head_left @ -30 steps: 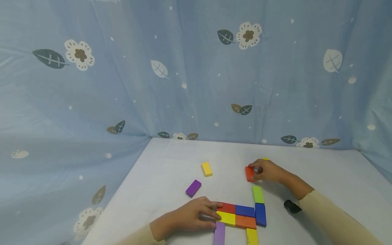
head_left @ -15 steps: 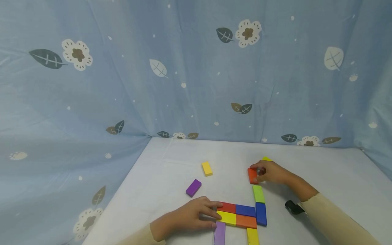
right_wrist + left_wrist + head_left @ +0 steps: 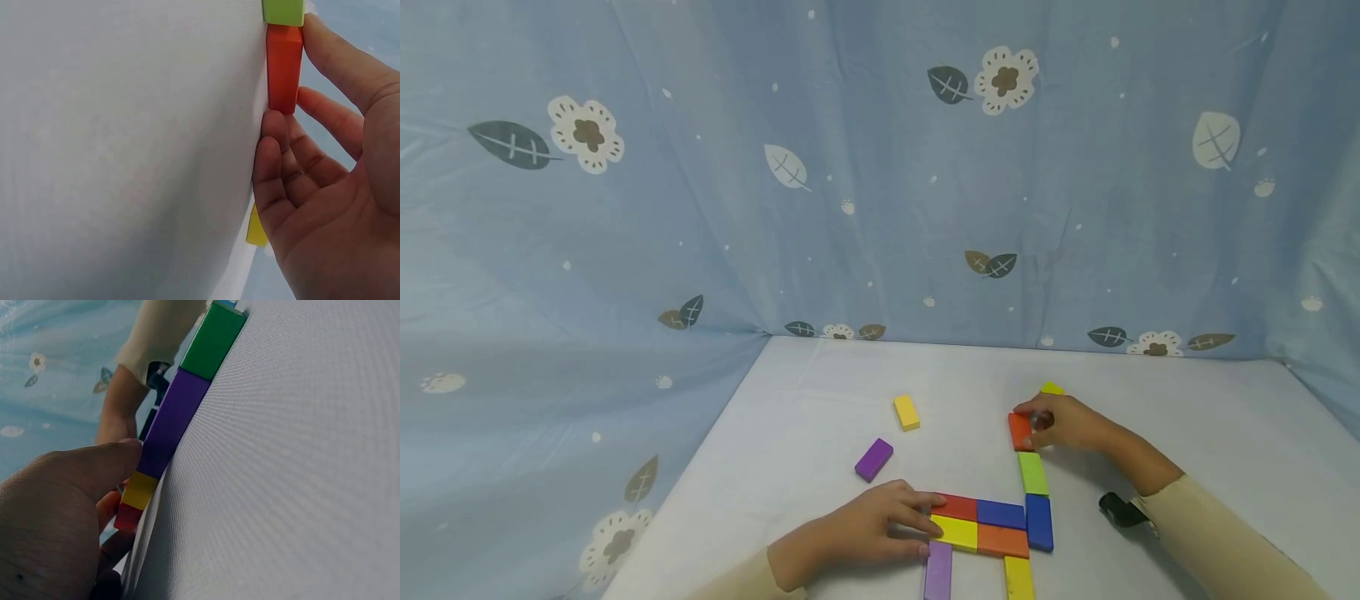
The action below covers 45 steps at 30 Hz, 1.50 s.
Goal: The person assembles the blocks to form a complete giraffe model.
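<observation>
My right hand (image 3: 1067,423) holds an orange-red block (image 3: 1019,432) by its ends between thumb and fingers. In the right wrist view, that block's near end meets a lime green block (image 3: 284,11). Below it, in the head view, a blue block (image 3: 1039,525) stands in line beside a two-row group. My left hand (image 3: 876,527) rests its straight fingers on the group's red block (image 3: 958,507) and yellow block (image 3: 957,533). Its thumb touches a light purple block (image 3: 938,573) underneath. Another blue block (image 3: 1002,515) and an orange block (image 3: 1003,541) complete the two rows.
A loose yellow block (image 3: 907,413) and a dark purple block (image 3: 874,460) lie left of the group. One more yellow block (image 3: 1052,388) sits behind my right hand. A yellow block (image 3: 1018,577) extends down from the orange one. Patterned blue cloth (image 3: 880,208) borders the white table (image 3: 820,383).
My right hand has slid the orange-red block slightly right and toward me, up to the lime green block's far end. My left hand stays in place.
</observation>
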### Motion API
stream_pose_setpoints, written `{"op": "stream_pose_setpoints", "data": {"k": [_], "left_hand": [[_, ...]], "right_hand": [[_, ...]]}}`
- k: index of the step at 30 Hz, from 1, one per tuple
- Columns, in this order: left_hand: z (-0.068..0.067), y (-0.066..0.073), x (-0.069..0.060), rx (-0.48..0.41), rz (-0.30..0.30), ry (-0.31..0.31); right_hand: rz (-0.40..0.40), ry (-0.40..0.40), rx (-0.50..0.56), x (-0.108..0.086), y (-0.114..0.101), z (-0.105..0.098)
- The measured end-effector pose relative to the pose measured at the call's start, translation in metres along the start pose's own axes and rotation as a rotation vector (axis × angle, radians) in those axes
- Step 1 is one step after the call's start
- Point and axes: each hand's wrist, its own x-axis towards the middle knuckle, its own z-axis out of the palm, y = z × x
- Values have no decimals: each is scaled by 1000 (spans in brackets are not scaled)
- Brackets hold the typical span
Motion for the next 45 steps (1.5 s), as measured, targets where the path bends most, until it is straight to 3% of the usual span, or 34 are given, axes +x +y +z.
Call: {"op": "stream_pose_setpoints", "data": {"k": [9,23,45], "left_hand": [[1,-2,0,0,8,10],[0,-1,0,-12,-8,4],[-1,-2,2,-1,0,-2]], "right_hand": [[21,7,7,0,5,3],[-48,8,25,-4,9,-2],[-40,13,44,-5,11,-2]]}}
